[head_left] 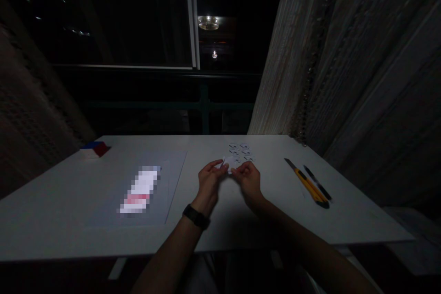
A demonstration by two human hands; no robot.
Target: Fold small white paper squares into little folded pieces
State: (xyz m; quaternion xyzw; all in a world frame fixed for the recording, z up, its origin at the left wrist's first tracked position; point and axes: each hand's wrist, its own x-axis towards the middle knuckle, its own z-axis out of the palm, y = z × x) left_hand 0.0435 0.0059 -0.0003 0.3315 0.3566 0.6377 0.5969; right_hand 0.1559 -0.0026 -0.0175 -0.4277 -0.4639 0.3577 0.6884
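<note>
My left hand [210, 181] and my right hand [248, 180] meet over the middle of a white table [241, 220], fingers pinched on a small white cut-out paper piece [228, 163] held between them. A dark watch sits on my left wrist. Just beyond the fingertips, several small white paper pieces [241, 151] lie on the table. The light is dim and the piece's shape is hard to read.
A yellow utility knife [306, 183] and a black pen [317, 183] lie to the right. A grey sheet [172, 174] with a blurred-out patch lies to the left. A red and blue block [95, 148] sits at the far left. Dark window behind, curtain at right.
</note>
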